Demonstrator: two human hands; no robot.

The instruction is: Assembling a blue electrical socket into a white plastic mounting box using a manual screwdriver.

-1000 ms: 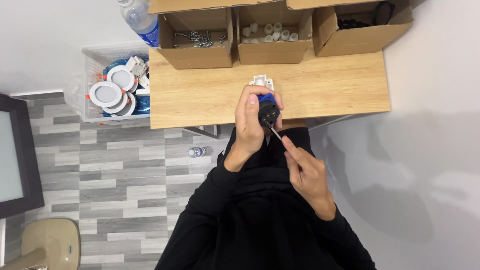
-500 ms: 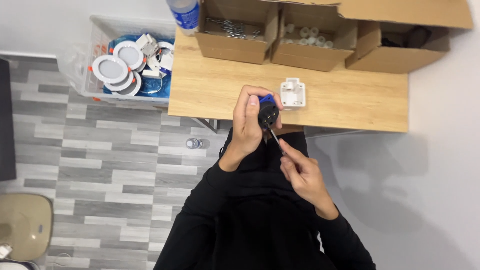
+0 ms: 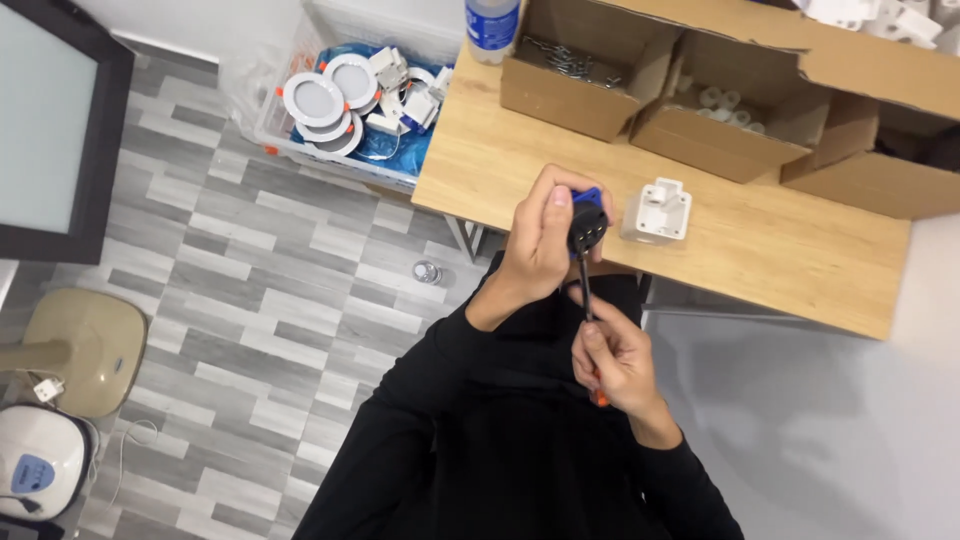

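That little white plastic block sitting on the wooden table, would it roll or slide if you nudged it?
The small white plastic block looks boxy and flat-bottomed, so it would probably slide across the light wooden table rather than roll. It seems hollow moulded plastic, so likely light and stiff. Its raised tab might make it tip slightly if pushed high.

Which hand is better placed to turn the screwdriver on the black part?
Probably the right hand: it grips the screwdriver, whose tip meets the black-and-blue part. The left hand is closed around that part, steadying it.
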